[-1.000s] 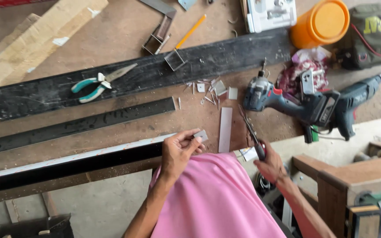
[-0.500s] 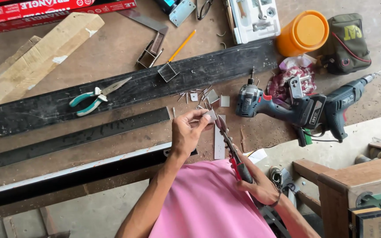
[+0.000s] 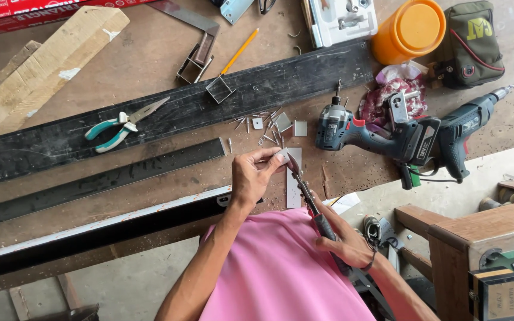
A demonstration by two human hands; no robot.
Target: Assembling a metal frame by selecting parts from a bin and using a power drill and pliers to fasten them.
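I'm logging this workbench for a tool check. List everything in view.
Small grey metal piece: one, grey, pinched in left hand.
Long-handled snips: one, dark, in right hand, blades at the piece.
Teal-handled pliers: one, on wide black strip.
Wide black strip: one, across bench.
Cordless drills: two, dark blue-grey, bench right.
Orange round container: one, top right.
Yellow pencil: one, top centre.
Cut metal scraps: several, grey, bench centre.
Cardboard slab: one, tan, top left.
Left hand: holding piece.
Right hand: gripping snips handles.
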